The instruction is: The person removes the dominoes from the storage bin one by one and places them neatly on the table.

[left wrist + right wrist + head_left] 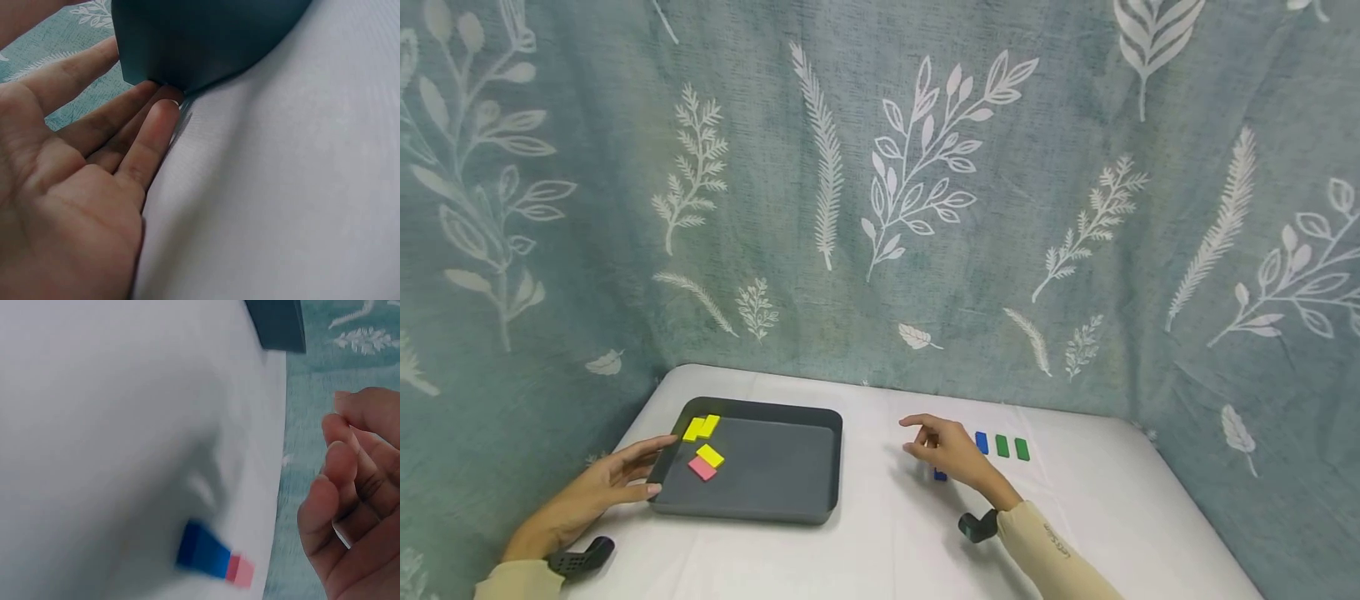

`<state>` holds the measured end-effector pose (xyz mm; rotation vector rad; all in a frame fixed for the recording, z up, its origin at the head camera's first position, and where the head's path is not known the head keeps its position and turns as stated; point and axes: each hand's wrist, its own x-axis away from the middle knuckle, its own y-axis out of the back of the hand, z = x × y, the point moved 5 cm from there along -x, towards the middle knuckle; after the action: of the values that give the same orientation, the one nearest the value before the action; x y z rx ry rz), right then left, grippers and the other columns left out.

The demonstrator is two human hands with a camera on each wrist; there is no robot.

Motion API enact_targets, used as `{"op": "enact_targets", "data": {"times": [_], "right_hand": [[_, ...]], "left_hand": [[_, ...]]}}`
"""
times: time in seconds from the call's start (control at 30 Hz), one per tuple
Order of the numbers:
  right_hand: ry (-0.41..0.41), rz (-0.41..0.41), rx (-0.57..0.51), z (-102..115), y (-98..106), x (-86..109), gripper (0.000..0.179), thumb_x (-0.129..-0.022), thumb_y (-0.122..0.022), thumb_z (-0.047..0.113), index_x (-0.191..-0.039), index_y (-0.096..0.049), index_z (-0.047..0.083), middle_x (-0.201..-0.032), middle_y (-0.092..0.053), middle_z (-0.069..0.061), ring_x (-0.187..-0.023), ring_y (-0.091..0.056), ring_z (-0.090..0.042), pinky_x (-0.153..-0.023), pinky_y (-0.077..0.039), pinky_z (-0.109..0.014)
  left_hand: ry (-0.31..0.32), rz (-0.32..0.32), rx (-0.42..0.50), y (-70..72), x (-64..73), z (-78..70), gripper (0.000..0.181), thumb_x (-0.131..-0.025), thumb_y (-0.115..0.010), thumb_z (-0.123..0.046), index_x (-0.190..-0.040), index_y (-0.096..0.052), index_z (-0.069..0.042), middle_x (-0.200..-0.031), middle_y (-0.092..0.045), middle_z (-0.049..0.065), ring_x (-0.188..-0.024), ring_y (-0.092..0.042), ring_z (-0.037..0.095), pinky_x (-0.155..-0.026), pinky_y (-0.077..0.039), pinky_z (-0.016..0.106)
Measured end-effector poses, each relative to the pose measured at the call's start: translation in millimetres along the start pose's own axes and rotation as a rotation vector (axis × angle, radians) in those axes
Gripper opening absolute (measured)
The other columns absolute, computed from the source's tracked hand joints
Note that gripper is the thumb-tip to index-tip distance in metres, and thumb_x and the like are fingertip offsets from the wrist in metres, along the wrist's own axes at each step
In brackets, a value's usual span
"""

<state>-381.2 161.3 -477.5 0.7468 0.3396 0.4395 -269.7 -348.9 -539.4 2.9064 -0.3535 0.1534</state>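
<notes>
My left hand (598,490) rests at the left side of a dark grey tray (745,518), its fingertips at the wall. In the left wrist view, nearly straight fingers reach the bottom corner of the tray. Inside the tray are three yellow blocks (710,455) and a pink block (702,468). My right hand (951,450) hovers over the white table right of the tray, fingers loosely bent, nothing showing between thumb and forefinger. A dark blue block (940,475) shows partly beneath it; the right wrist view has a pink block (240,570) right beside a blue block (203,550).
Past my right hand, another blue block (982,442) and two green blocks (1002,446) lie in a row on the white-covered table (1075,500). A patterned green curtain (865,208) hangs behind the table and along its sides.
</notes>
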Motion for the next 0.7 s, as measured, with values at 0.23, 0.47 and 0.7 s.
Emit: {"op": "enact_targets", "data": {"times": [0.23, 0.47, 0.7], "right_hand": [[0.066, 0.026, -0.03, 27.8, -18.9, -17.8, 0.036, -0.096, -0.075, 0.022, -0.131, -0.068, 0.021, -0.08, -0.067, 0.0, -0.06, -0.05, -0.008, -0.054, -0.044, -0.024], [0.125, 0.05, -0.104, 59.9, -38.8, -42.8, 0.037, -0.096, -0.074, 0.02, -0.132, -0.066, 0.021, -0.084, -0.071, -0.012, -0.059, -0.053, -0.009, -0.054, -0.048, -0.026], [0.162, 0.091, -0.148, 81.8, -62.0, -64.7, 0.039, -0.097, -0.073, 0.023, -0.136, -0.065, 0.019, -0.089, -0.072, -0.018, -0.061, -0.054, -0.011, -0.055, -0.049, -0.027]], "left_hand": [[-0.014, 0.006, -0.027, -0.3, 0.3, -2.5, 0.076, -0.098, -0.071, -0.019, -0.162, -0.031, -0.012, -0.163, -0.027, 0.02, -0.134, -0.042, 0.03, -0.102, -0.043, 0.048], [0.007, 0.0, -0.018, 1.0, 1.2, 0.5, 0.076, -0.097, -0.071, -0.019, -0.162, -0.031, -0.015, -0.164, -0.027, 0.016, -0.132, -0.044, 0.023, -0.102, -0.043, 0.044], [0.005, -0.004, -0.012, 1.1, 1.0, 1.4, 0.076, -0.097, -0.071, -0.019, -0.162, -0.031, -0.015, -0.163, -0.027, 0.017, -0.13, -0.046, 0.019, -0.101, -0.043, 0.041]]}}
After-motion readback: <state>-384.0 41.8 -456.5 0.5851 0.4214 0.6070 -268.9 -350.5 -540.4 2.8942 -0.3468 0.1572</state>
